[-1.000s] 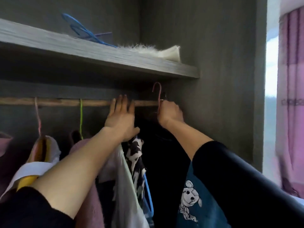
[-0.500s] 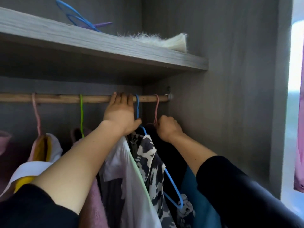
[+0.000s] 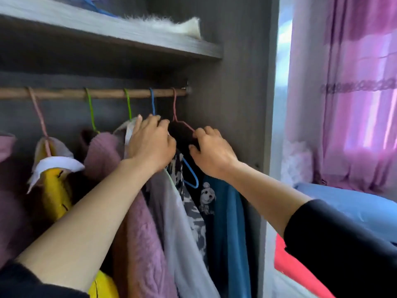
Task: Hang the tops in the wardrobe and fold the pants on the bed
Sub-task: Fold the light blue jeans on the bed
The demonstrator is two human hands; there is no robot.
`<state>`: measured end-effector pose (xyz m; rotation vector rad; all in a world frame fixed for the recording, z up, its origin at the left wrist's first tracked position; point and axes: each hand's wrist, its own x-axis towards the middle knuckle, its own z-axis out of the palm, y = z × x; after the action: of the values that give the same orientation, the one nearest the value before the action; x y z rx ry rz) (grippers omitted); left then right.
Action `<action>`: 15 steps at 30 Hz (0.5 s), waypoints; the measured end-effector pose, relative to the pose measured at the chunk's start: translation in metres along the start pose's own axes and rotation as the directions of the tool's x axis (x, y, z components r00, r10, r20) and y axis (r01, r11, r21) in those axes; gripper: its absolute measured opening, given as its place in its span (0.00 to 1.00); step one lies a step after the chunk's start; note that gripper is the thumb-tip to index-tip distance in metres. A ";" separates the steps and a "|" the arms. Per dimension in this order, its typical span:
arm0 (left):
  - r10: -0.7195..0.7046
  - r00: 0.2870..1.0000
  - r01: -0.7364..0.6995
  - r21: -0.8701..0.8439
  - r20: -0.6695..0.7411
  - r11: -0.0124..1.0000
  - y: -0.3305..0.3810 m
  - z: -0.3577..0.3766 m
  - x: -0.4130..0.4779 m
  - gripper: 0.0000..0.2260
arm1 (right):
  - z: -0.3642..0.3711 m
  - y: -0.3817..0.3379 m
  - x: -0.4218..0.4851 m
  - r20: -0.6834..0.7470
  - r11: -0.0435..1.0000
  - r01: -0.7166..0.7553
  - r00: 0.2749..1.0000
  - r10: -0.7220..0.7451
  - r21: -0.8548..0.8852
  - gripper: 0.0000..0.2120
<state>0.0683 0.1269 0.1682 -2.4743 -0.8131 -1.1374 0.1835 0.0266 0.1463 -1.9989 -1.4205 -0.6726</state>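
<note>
Directly above the hands, the rail [image 3: 64,93] carries the pink hanger [image 3: 175,108] bearing the dark top [image 3: 182,136]. The right hand [image 3: 211,153] pinches its shoulder. The left hand [image 3: 150,143], close beside, curls over the patterned top [image 3: 192,209], grip unclear. The wardrobe wall [image 3: 236,104] crowds the right hand; the bed [image 3: 354,203] lies beyond.

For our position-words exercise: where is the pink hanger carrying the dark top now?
Head view: the pink hanger hangs at the right end of the rail, right of the blue hanger, beside the wardrobe wall.
</note>
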 end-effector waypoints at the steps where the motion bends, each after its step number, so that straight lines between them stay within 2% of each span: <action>1: 0.018 1.000 -0.018 -0.041 0.004 0.999 0.011 -0.002 -0.011 0.20 | -0.007 0.001 -0.019 -0.008 1.000 -0.006 1.000 0.006 -0.010 0.16; 7: 0.028 1.000 -0.027 -0.321 -0.001 0.947 0.088 -0.004 -0.086 0.20 | -0.053 0.032 -0.135 -0.010 0.993 -0.092 0.996 0.091 -0.074 0.18; 12: 0.249 0.968 -0.231 -0.398 -0.007 0.888 0.176 0.012 -0.133 0.19 | -0.092 0.100 -0.226 0.011 0.956 -0.234 0.971 0.239 -0.178 0.19; 15: 0.314 0.946 -0.232 -0.499 0.085 0.835 0.250 0.033 -0.155 0.20 | -0.114 0.156 -0.278 0.061 0.906 -0.334 0.931 0.361 -0.261 0.18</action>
<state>0.1579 -0.1127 0.0202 -3.0007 -0.1948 -1.1480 0.2399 -0.2760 0.0052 -2.4388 -1.0313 -0.6097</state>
